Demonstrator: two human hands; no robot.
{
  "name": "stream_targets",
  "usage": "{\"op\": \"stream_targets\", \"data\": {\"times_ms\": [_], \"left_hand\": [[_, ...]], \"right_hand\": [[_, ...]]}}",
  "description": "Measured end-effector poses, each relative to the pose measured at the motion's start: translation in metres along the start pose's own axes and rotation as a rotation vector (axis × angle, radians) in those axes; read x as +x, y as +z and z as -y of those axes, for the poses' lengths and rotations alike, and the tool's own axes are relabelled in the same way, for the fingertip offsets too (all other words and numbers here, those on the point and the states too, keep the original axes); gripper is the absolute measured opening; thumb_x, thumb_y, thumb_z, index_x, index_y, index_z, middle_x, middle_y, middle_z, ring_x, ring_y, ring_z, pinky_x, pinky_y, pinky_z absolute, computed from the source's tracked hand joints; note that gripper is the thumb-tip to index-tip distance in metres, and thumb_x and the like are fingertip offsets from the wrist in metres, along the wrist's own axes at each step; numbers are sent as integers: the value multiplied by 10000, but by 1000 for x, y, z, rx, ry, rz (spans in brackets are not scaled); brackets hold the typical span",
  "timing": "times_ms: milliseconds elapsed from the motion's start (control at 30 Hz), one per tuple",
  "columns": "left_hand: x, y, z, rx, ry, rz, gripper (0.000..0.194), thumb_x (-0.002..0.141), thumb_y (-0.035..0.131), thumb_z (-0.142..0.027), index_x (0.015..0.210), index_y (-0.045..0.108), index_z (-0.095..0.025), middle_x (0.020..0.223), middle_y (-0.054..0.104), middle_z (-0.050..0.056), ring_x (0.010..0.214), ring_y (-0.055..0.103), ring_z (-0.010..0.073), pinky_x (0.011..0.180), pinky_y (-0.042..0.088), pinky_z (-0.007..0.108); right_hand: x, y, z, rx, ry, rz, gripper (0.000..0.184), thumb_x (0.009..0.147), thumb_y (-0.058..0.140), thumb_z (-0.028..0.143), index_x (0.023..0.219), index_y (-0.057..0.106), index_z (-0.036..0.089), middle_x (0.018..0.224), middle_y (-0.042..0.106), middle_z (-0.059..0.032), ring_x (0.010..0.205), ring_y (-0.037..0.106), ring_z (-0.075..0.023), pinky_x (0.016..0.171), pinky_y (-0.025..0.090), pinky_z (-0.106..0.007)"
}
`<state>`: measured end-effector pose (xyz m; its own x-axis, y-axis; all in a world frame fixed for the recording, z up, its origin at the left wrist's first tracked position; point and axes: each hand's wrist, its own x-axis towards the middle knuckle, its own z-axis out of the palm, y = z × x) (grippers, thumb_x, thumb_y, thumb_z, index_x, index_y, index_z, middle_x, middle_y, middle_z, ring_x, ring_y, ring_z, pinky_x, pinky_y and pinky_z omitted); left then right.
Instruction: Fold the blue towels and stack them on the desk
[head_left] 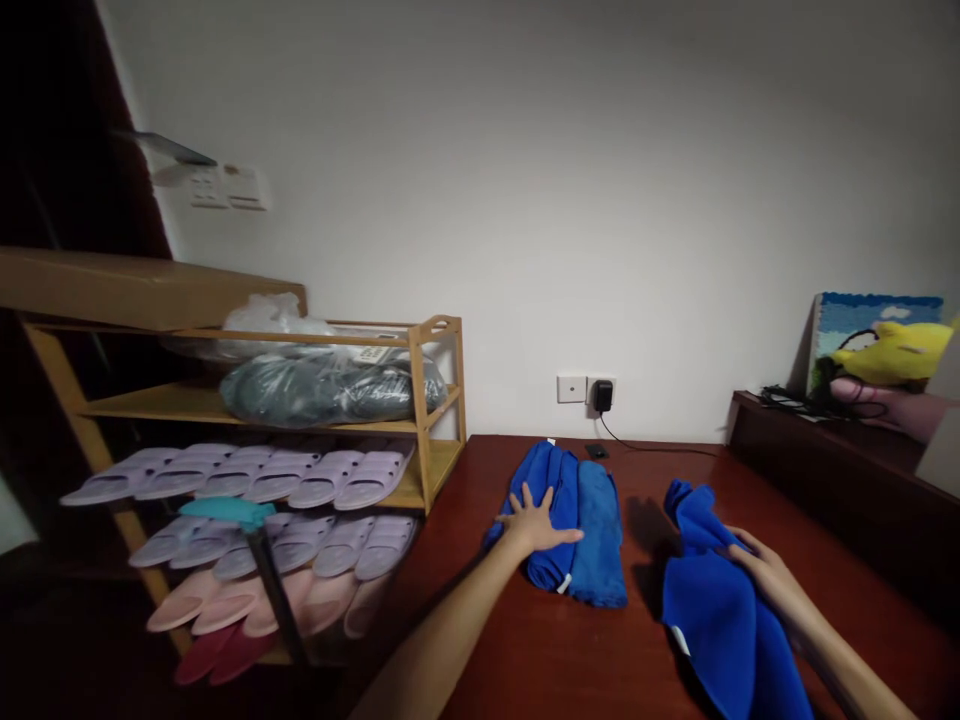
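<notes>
Resting on the folded dark blue cloth [553, 568], the left hand [531, 525] has its fingers spread, with the thumb extended toward the folded lighter blue cloth [600, 540]. Both cloths lie side by side, touching, nearer the far left corner of the tabletop [540, 665] than the far right. The right hand [772, 580] grips a loose blue cloth [712, 610] nearer the right edge; its fingers lie close together on a fold. From where I stand, I cannot tell the thumb's position. Beside the left edge stands a shoe rack [420, 420] holding lilac slippers [373, 478].
</notes>
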<state>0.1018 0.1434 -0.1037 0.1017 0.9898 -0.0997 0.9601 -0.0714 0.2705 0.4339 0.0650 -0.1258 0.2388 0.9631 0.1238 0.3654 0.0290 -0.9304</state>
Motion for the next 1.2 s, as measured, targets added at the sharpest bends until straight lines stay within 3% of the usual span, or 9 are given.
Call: {"op": "stream_targets", "data": {"times_ms": [100, 267, 400, 533, 667, 733, 833, 1067, 1200], "left_hand": [[9, 25, -31, 9, 81, -47, 1059, 599, 492, -783, 1463, 224, -232, 1517, 135, 225, 1317, 186, 501, 941, 204, 679], [35, 82, -154, 1, 233, -99, 918, 674, 557, -579, 1455, 252, -206, 1506, 183, 221, 1291, 260, 461, 949, 242, 627], [64, 88, -232, -128, 276, -47, 852, 722, 521, -555, 1449, 262, -195, 1520, 167, 189, 1322, 221, 437, 989, 205, 612], [73, 71, -260, -535, 359, -30, 662, 869, 329, -564, 1445, 267, -244, 1543, 152, 94, 1380, 180, 316, 1064, 175, 530], [51, 61, -250, -920, 601, 26, 478, 898, 372, -506, 1263, 535, -246, 1385, 472, 64, 1260, 417, 246, 1035, 307, 423], [36, 57, -235, -1058, 623, 112, 536, 905, 322, -553, 1216, 572, -195, 1182, 626, 87, 1059, 579, 230, 888, 446, 371], [15, 43, -197, -1198, 589, -19, 594, 877, 374, -588, 1070, 639, -92, 985, 682, 119, 893, 627, 239, 779, 480, 339], [-31, -36, -84, -960, 706, -180, 465, 878, 434, -524, 973, 663, -130, 867, 676, 45, 816, 594, 205, 778, 464, 309], [-64, -86, -55, -1051, 618, -191, 390, 812, 557, -493, 810, 667, -119, 752, 654, 33, 697, 581, 170, 668, 467, 269]], "right_hand": [[-8, -6, -11, 124, 84, 167, 577, 673, 594, 482, 1183, 559, 214, 1138, 661, -69, 1031, 627, -271, 877, 508, -328], [-8, -27, -38, 36, -55, 145, 657, 726, 588, 498, 1301, 470, 202, 1334, 522, -85, 1224, 488, -239, 1027, 394, -323], [18, -77, -54, -215, -71, -143, 680, 707, 562, 519, 1280, 496, 159, 1262, 573, -112, 1168, 534, -262, 1030, 379, -373], [28, -130, -39, -425, -17, -505, 703, 696, 538, 547, 1279, 515, 155, 1180, 608, -137, 1095, 563, -314, 953, 420, -440], [17, -113, 1, -284, -71, -523, 684, 711, 575, 546, 1287, 499, 184, 1157, 610, -122, 1078, 571, -292, 917, 447, -414], [11, -80, 21, -128, -155, -382, 666, 733, 592, 527, 1296, 468, 192, 1151, 614, -102, 1043, 592, -256, 909, 461, -387], [5, -27, 47, -27, -255, -143, 582, 749, 616, 499, 1236, 515, 198, 1164, 615, -88, 1053, 587, -241, 921, 459, -382], [-4, 41, 114, -152, -673, -63, 558, 805, 581, 452, 1312, 479, 242, 1351, 493, -78, 1215, 466, -258, 1016, 355, -467], [-12, 68, 165, -182, -844, 102, 292, 861, 530, 362, 1092, 660, 241, 1013, 693, -52, 916, 642, -211, 865, 477, -371]]}}
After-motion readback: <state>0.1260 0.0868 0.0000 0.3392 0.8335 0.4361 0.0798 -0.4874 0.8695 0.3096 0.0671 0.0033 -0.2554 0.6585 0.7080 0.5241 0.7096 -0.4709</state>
